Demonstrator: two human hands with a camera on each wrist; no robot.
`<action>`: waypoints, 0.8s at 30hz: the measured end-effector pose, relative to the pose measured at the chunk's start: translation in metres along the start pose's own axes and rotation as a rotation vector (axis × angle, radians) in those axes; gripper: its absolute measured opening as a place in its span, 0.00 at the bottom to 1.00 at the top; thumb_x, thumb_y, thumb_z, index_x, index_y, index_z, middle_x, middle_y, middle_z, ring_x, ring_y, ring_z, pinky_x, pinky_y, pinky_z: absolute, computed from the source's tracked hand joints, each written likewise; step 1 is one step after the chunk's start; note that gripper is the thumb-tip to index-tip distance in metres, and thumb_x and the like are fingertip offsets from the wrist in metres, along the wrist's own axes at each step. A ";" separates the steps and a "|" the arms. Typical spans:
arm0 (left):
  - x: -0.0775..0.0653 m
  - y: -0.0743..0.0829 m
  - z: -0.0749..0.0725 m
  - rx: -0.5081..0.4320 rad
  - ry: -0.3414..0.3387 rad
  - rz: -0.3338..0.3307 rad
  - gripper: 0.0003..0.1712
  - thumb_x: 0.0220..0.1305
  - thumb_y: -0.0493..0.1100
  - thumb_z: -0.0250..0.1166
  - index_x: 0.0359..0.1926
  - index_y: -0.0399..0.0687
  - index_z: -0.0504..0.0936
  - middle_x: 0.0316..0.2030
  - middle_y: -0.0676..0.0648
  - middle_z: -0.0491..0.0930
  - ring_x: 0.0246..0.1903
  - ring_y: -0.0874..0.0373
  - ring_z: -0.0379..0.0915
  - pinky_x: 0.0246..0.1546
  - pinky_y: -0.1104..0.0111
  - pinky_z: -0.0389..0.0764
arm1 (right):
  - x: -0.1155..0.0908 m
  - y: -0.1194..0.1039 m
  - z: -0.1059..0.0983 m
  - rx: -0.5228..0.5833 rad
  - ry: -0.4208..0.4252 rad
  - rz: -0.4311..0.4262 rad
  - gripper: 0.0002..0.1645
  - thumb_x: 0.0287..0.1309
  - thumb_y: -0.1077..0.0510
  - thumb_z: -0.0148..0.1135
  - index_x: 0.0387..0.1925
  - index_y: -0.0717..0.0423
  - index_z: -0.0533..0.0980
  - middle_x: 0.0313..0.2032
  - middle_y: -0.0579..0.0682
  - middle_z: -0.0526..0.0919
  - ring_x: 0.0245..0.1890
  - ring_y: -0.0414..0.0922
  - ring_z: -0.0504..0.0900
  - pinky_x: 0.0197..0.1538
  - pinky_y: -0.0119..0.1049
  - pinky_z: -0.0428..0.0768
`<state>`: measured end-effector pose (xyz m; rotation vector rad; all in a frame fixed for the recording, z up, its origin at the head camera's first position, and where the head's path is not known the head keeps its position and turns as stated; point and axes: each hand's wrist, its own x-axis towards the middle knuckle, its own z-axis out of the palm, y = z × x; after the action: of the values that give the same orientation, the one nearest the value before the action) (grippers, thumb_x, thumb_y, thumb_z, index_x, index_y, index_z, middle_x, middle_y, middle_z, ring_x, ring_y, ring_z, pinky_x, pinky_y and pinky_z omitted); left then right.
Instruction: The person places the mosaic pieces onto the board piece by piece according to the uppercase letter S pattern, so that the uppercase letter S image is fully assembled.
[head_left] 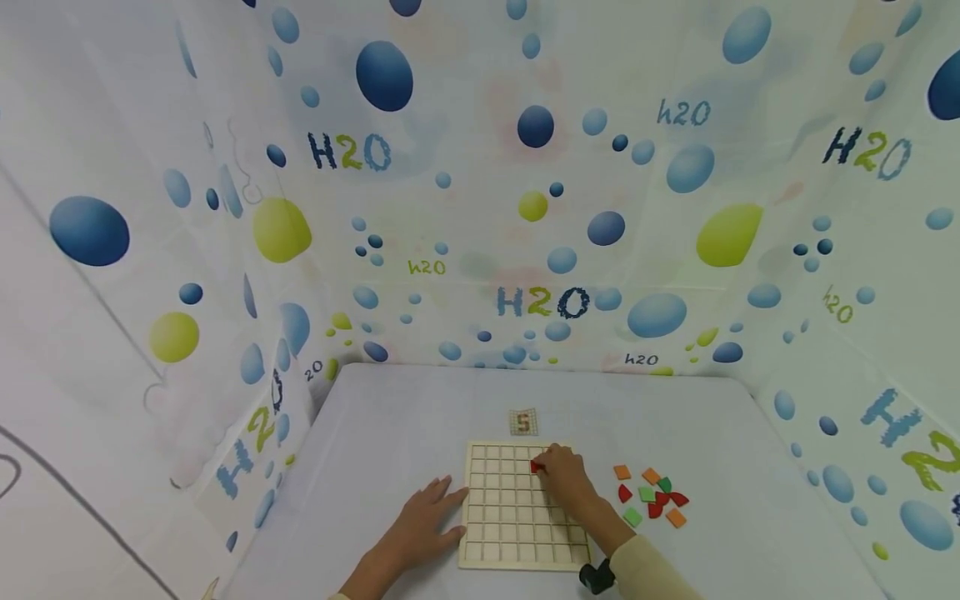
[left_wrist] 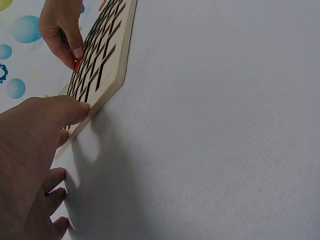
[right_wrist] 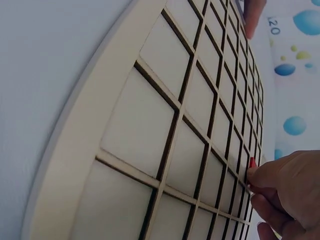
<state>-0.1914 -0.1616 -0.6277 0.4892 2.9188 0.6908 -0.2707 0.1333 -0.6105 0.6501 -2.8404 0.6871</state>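
A wooden board (head_left: 517, 568) divided into square cells lies on the table in front of me. Over its upper right cells my right hand (head_left: 566, 479) pinches a small red piece (head_left: 535, 467) between thumb and fingers. The right wrist view shows the red piece (right_wrist: 252, 163) at the grid lines, partly covered by the fingertips. At the board's left edge is my left hand (head_left: 422, 525), its fingers spread. In the left wrist view its thumb rests against the board's rim (left_wrist: 107, 92), with the other fingers extended along the side.
Loose orange, green and red pieces (head_left: 657, 498) lie scattered right of the board. Behind the board is a small gridded card (head_left: 523, 422) with a figure like a 5 or S. A black object (head_left: 597, 577) is by the right sleeve. A printed curtain (head_left: 465, 208) surrounds the table.
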 end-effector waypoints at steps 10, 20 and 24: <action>-0.001 0.002 0.001 -0.007 -0.017 -0.013 0.37 0.70 0.62 0.65 0.76 0.58 0.73 0.78 0.37 0.66 0.78 0.35 0.58 0.74 0.35 0.62 | -0.003 0.013 0.000 0.124 -0.029 0.000 0.06 0.66 0.65 0.70 0.43 0.59 0.85 0.41 0.53 0.83 0.44 0.54 0.81 0.46 0.58 0.82; -0.001 0.000 0.001 0.015 -0.011 -0.006 0.37 0.70 0.63 0.65 0.76 0.58 0.73 0.78 0.37 0.65 0.78 0.35 0.59 0.75 0.36 0.62 | -0.027 0.061 -0.031 -0.045 0.134 0.297 0.15 0.62 0.56 0.74 0.45 0.62 0.81 0.42 0.60 0.82 0.42 0.59 0.82 0.43 0.60 0.81; 0.000 -0.001 0.003 0.013 -0.001 0.005 0.37 0.70 0.62 0.66 0.76 0.58 0.73 0.77 0.37 0.66 0.77 0.35 0.59 0.74 0.36 0.63 | -0.041 0.078 -0.047 -0.071 0.135 0.420 0.21 0.61 0.54 0.74 0.45 0.66 0.79 0.41 0.64 0.81 0.42 0.63 0.82 0.42 0.63 0.79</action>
<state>-0.1909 -0.1617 -0.6307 0.4989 2.9237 0.6720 -0.2665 0.2327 -0.6098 -0.0110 -2.8783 0.6517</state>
